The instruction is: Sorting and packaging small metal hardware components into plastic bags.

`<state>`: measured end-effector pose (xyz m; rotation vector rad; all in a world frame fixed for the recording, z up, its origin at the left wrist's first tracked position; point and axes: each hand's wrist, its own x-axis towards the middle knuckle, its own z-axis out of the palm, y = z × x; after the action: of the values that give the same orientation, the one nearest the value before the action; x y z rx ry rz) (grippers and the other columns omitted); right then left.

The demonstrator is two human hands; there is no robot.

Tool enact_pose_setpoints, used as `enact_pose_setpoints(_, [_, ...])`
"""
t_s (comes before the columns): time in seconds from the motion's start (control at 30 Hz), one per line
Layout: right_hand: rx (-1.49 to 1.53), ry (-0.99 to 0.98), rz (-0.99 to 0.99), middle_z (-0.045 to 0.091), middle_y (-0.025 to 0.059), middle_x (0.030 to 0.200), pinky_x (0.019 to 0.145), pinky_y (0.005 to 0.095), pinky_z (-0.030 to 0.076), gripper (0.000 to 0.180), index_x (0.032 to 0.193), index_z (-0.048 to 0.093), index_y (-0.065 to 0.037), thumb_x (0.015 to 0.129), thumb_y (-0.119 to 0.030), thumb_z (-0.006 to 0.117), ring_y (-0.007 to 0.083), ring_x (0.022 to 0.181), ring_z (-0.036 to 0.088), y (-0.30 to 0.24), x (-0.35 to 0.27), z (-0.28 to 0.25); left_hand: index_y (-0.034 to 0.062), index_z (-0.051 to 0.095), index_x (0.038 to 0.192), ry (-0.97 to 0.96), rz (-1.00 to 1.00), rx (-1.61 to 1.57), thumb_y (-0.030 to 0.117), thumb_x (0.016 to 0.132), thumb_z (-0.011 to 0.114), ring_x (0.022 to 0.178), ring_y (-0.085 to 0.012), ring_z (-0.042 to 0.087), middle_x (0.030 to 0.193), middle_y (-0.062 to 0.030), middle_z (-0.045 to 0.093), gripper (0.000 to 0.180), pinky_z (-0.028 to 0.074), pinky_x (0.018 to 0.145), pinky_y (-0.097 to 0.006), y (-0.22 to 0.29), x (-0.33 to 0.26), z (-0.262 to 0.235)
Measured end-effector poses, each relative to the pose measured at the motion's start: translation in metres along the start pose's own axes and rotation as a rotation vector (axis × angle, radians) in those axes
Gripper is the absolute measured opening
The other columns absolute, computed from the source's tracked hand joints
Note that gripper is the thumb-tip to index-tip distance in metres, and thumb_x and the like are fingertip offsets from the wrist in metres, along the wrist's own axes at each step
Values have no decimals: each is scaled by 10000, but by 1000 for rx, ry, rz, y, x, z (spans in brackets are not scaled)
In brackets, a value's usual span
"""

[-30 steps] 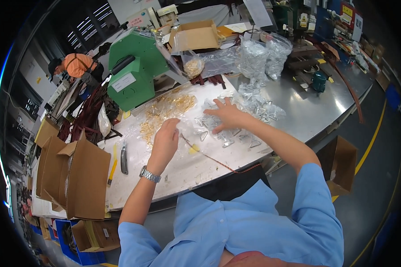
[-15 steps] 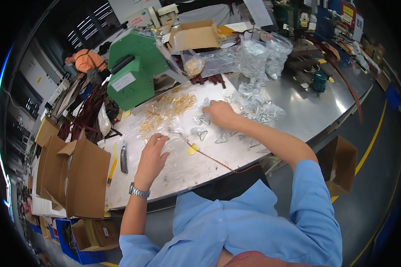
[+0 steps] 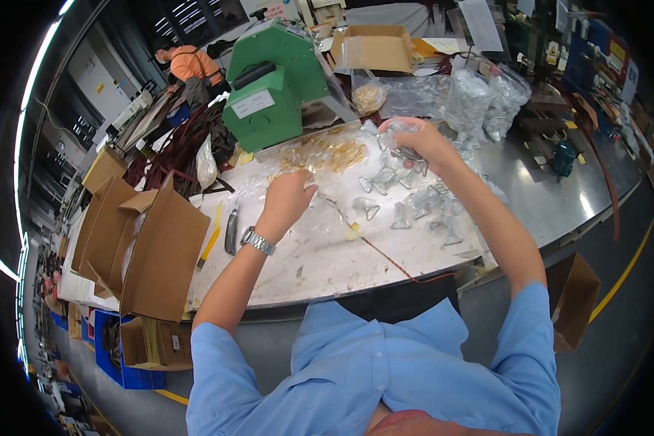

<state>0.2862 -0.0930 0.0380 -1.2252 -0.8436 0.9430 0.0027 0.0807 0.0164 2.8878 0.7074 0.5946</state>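
Observation:
My right hand is closed on silver triangular rings in clear plastic wrap, at the back of the white board. More wrapped silver triangular rings lie below it, several of them spread toward the right. My left hand, with a steel watch on its wrist, is at the near edge of a pile of small gold-coloured metal pieces on clear plastic. Its thumb stands apart from the bent fingers, and I see nothing held there. A thin reddish-brown cord runs from the board over its front edge.
A green machine stands behind the gold pieces. Clear plastic bags are heaped at the back right. To the left are a utility knife, a yellow knife and cardboard boxes. A person in orange works far left.
My right hand has lifted wrapped silver rings and moved toward the back. My left hand has moved forward to the gold pieces. The whole view has shifted slightly.

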Motion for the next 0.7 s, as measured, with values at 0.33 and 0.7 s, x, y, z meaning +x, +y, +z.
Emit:
enact_pose_setpoints(0.33, [-798,-139,-30,743,131,870,605,388,591,329,1105,803,-79,792,-35,714,256,691,723,51,-39,85,-2,757,932,43,-68,-378,170,956,659,822,-447,684,848,-248,711,200,530,753,-522,47,23,10])
enact_pose_setpoints(0.7, [-236,-311,395,726,137,920,484,366,555,162,1055,708,-23,897,-53,705,237,720,728,88,10,77,32,749,1128,162,-46,-319,134,970,655,800,-415,714,866,-222,737,210,552,711,-493,85,-20,14])
